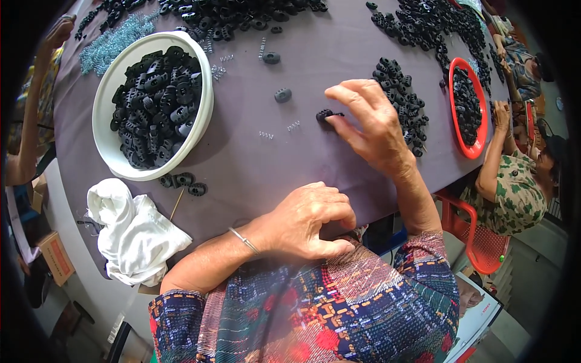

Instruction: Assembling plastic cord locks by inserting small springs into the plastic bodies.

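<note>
Hidden or unclear: the left hand's fingertips curl under at the tabletop edge, so whether that grip has hold of anything cannot be told. The black toggle's far side is covered by the right fingers. The view's rim is dark and bent; the co-workers are cut off there.
Surface: a tabletop under a grey-purple cloth, strewn with black plastic toggles and small metal springs.
Room: a person in a green patterned top sits at the right by a red chair; another person's arm comes in at the left.
Right hand: reaching forward, palm down, fingers spread and bent, fingertips touching the black toggle; the grip is loosely open, pinching only at that piece.
Left hand: resting near the body, knuckles up, fingers curled, a thin metal bangle at the wrist.
Black toggle: on the cloth at mid-tabletop, just left of the right hand, with the springs near it.
White bowl: left of centre, heaped with black toggles.
Red tray: at the right edge, also holding black pieces.
White cloth: crumpled at the near left edge.
</note>
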`<state>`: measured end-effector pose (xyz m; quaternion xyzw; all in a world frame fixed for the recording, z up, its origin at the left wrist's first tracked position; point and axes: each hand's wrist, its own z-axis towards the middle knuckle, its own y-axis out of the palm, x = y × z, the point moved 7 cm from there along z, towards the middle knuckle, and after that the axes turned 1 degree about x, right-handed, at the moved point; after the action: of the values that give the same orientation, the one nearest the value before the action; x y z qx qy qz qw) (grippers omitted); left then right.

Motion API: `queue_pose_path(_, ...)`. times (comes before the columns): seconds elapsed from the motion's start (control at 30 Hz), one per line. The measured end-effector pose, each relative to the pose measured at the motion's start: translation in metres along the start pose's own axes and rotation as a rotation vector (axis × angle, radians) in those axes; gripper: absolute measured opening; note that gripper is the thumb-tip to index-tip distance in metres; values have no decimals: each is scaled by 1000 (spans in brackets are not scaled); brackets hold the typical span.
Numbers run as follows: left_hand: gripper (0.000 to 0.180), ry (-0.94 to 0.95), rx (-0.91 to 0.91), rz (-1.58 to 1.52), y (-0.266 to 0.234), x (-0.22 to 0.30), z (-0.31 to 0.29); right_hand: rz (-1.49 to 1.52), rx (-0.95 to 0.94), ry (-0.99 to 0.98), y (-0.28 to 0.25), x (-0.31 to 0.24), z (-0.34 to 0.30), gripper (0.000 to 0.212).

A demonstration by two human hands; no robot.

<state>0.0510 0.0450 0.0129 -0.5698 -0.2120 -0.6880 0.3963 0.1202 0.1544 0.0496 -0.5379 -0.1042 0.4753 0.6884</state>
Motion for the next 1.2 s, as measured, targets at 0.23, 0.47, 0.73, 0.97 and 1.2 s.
queue_pose_path(0.23,27,-52,-16,-42,0,-1,2,24,-21,55,-8,14,-23,25)
queue_pose_path(0.47,26,-7,24,-28,-2,-1,0,-39,-58,2,-12,-2,-6,24)
queue_pose_path(0.73,25,-16,68,-42,-2,-2,0,89,-133,-126,6,-30,16,23)
queue_pose_path(0.97,23,7,100,-72,-2,-4,-1,-160,-203,-220,41,-44,24,21)
queue_pose_path(1.2,23,18,103,-63,-2,-3,-3,-165,-94,-263,41,-42,11,13)
